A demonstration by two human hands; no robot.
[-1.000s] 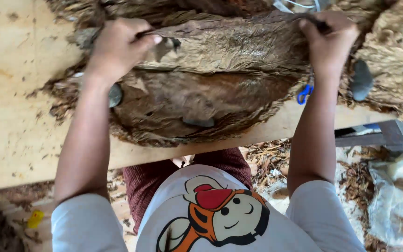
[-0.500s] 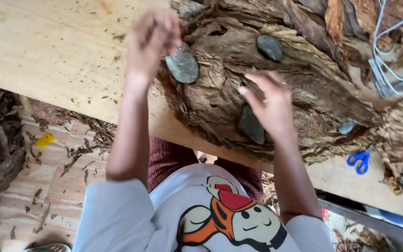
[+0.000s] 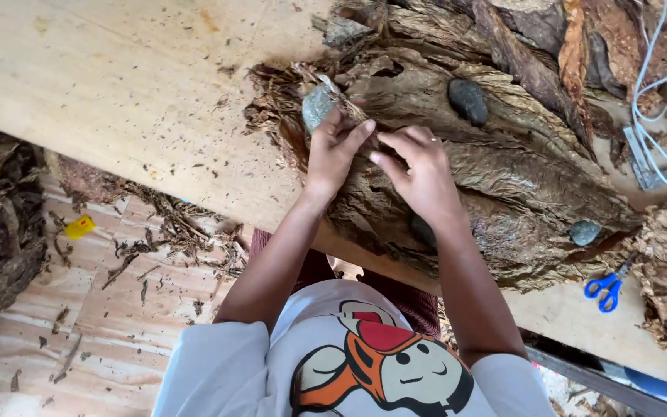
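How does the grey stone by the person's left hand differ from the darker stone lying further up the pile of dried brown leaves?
The grey stone is paler and sits at the pile's left edge, touched by the left hand. The dark stone is near black, lies further right on the dried brown leaves, and no hand touches it; the right hand rests below it. Both are smooth, rounded and lie on the leaves.

Both hands on the dried leaf pile (image 3: pixel 503 185): left hand (image 3: pixel 333 150) touching a grey stone (image 3: pixel 316 106), right hand (image 3: pixel 422 174) just beside it, fingers loose. Blue scissors (image 3: pixel 604 287) well off right.
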